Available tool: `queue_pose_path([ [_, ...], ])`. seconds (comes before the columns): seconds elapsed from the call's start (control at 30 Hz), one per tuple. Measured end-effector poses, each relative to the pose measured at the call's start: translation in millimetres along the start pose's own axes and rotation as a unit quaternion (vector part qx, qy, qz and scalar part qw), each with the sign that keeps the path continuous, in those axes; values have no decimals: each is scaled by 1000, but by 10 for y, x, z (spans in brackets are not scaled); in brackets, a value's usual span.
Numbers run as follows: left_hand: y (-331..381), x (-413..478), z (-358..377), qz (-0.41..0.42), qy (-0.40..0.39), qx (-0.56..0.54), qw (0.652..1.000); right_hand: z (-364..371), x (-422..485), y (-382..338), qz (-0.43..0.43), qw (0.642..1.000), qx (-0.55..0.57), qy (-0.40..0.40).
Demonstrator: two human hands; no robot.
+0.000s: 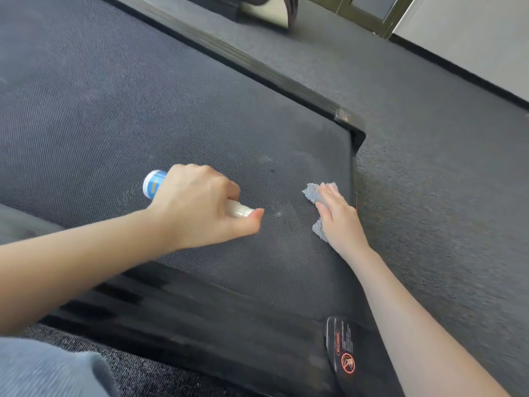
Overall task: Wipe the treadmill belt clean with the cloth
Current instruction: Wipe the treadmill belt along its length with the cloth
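Head view: your left hand point(200, 207) has its fingers curled tight round a spray bottle point(154, 186), white with a blue label. The bottle is held nearly level just over the treadmill belt point(128, 110), and its white cap end pokes out of the front of the fist toward the cloth point(313, 193). Your right hand point(339, 217) lies palm down on that cloth, fingers straight and close together, pressing rather than pinching. The cloth is grey, fluffy and crumpled. It shows beyond the fingertips and beside the palm, and it rests on the belt just beside the belt's end edge, at the right of frame. A pale smudge point(277, 213) marks the belt between the two hands. The black side rail point(186, 325) runs nearest you and carries a warning label point(343, 351) with orange print. Dark carpet point(443, 210) surrounds the machine. Blue-grey fabric point(43, 368) fills the lower left corner.
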State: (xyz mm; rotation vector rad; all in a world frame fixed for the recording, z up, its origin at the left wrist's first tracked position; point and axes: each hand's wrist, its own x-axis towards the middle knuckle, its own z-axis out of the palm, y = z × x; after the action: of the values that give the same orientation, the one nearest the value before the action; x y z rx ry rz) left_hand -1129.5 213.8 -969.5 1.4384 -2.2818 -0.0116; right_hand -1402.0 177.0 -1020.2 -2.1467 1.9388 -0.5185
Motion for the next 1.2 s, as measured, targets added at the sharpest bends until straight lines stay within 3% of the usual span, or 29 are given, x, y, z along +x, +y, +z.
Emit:
queue_pose_path([
  [0.2,108,198,-31,-9,-36,43,998,-4,3,11,-2,1000,-3,-4],
  [0.33,50,372,98,8,53,12,999,-19,3,-9,-10,1000,-2,-4],
  [0.43,-7,442,220,32,76,-21,996,-37,-14,-40,-7,1000,-2,-1],
  [0.7,-22,867,218,-49,-20,60,997,-51,-4,-40,13,1000,2,-14],
  [0.9,-157,1079,366,-30,75,-1,997,-44,0,-24,15,1000,22,-12],
  [1.2,-88,1774,472,-71,-21,10,997,-17,35,14,6,1000,19,-16],
])
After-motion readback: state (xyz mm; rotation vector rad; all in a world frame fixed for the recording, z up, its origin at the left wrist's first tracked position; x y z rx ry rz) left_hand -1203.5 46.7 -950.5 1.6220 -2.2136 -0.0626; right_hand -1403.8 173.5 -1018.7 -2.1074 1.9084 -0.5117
